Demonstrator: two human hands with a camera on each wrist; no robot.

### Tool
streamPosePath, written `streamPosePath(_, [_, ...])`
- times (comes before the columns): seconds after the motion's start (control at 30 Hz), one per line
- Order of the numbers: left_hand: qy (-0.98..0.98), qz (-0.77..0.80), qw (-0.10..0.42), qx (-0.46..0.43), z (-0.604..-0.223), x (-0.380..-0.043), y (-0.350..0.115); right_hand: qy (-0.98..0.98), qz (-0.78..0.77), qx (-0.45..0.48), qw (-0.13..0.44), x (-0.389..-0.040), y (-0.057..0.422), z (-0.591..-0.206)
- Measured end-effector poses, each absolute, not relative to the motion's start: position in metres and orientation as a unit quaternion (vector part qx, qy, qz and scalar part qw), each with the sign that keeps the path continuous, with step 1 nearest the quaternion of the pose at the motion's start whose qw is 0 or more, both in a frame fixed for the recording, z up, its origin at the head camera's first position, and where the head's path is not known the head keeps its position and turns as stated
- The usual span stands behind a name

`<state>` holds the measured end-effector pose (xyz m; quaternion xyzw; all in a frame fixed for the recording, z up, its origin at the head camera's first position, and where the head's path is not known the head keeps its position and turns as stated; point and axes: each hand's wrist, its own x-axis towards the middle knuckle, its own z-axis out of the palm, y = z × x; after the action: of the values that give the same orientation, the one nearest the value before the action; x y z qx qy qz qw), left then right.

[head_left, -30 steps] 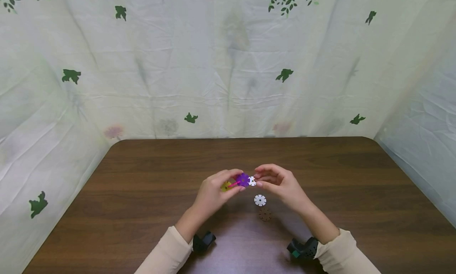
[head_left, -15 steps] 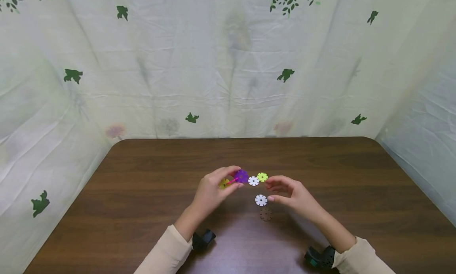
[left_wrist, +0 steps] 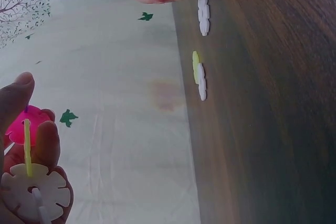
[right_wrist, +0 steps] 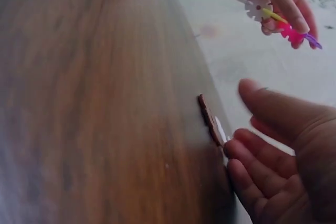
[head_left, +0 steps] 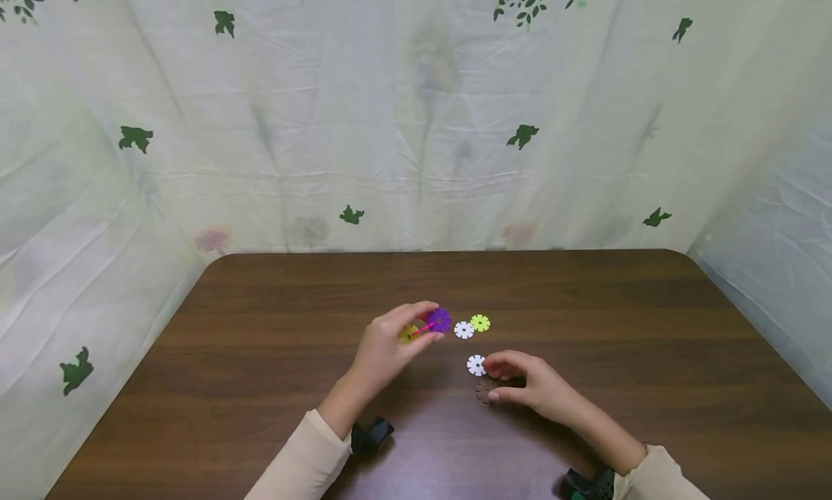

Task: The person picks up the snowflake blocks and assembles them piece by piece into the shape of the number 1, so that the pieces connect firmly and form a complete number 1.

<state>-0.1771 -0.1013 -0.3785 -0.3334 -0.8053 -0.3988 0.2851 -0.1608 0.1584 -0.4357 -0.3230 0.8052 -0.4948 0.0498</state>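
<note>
Purple disc (head_left: 439, 320) = R end of a slotted chain that we see pinched in L hand (head_left: 390, 341), thumb opp. fingers, raised off the table (head_left: 312, 283). From L wrist cam we also get pink disc (left_wrist: 39, 124), yellow disc (left_wrist: 28, 153) edge-on & chain's white disc (left_wrist: 55, 187), all joined; pale pc thru its middle, ID unclear. R hand (head_left: 542, 388) is part open, fingers loosely curved, thumb well apart, nothing gripped. Its thumb tip is at brown disc (head_left: 482, 391), fingers by nearer white disc (head_left: 475, 365); contact w/ either, we can't tell. Both lie flat, brown closer to us. Farther white disc (head_left: 464, 330) lies just R of purple in head view, lime disc (head_left: 480, 323) right against it. Backdrop: pale cloth (head_left: 390, 110), green bird shapes.
</note>
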Motion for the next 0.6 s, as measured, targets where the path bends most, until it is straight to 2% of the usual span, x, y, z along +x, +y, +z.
streamPosePath(0.27, [-0.804, -0.399, 0.288, -0.334, -0.378, -0.1767, -0.1019, 0.82, -0.447, -0.357, 0.017, -0.161, 0.1571, -0.442])
streamPosePath(0.6, [-0.808, -0.395, 0.284, -0.333, -0.3794, -0.1773, -0.1012, 0.845, -0.407, -0.344, 0.038, -0.1589, 0.156, -0.4397])
